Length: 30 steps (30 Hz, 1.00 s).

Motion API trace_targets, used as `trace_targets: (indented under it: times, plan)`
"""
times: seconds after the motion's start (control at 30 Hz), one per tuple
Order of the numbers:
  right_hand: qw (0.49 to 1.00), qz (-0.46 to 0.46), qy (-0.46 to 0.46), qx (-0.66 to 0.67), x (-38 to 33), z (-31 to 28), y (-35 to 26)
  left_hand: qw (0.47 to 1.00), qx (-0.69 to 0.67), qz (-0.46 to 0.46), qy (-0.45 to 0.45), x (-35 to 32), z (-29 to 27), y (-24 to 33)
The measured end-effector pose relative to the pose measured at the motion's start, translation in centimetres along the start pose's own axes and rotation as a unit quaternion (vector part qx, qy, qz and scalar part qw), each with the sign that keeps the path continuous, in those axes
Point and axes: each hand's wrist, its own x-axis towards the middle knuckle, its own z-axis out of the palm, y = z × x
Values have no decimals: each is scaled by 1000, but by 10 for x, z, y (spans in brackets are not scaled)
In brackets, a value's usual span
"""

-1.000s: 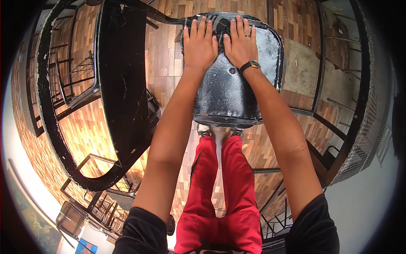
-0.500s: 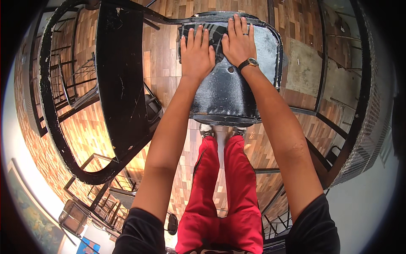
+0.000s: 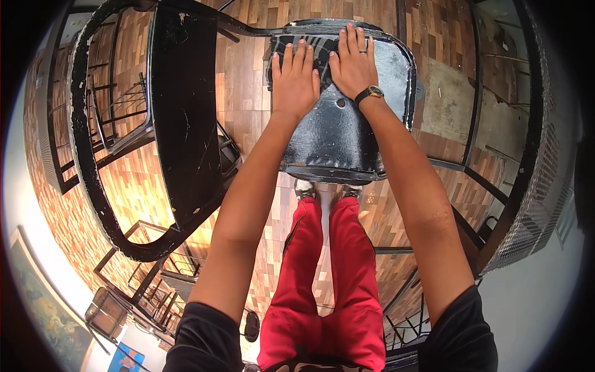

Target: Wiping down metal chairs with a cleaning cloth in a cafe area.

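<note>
Far left: a black metal frame [image 3: 93, 155] with a dark panel stands on the wood floor [image 3: 248, 80], paint chipped along its rim.

Centre: the left hand [image 3: 295, 84] lies flat and open, fingers spread, on the black chair seat [image 3: 338, 139]. The seat sits directly ahead of the person, above the red trousers [image 3: 322, 279] in the head view.

Right of it: the right hand [image 3: 353, 62], also flat and open, presses the same seat; a wristwatch [image 3: 369, 94] and a ring are worn. Neither hand grips anything.

Risk, judged: the weight goes through flat palms only. If the chair slides on the smooth floor or tips, the hands have no hold. Worn metal edges could scrape skin, and the nearby frame could catch the left elbow.
</note>
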Motion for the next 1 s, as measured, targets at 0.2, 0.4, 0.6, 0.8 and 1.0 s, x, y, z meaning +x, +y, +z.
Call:
trace_targets:
  times: [0.2,0.4,0.6,0.8,1.0]
  plan:
    - [995,-30,-6,96,-13,-17,12,999,40,6,-7,4,2,7]
    - [993,-22,-4,118,-46,-29,28,998,13,54,13,11,9,33]
    - [986,-31,-21,164,-69,-31,34,995,-23,92,21,4,14,62]
    - [997,-28,-19,75,-96,-43,42,990,-90,111,5,-10,13,83]
    - [1000,-1,-18,-4,-126,-67,51,982,-146,123,-8,-28,10,114]
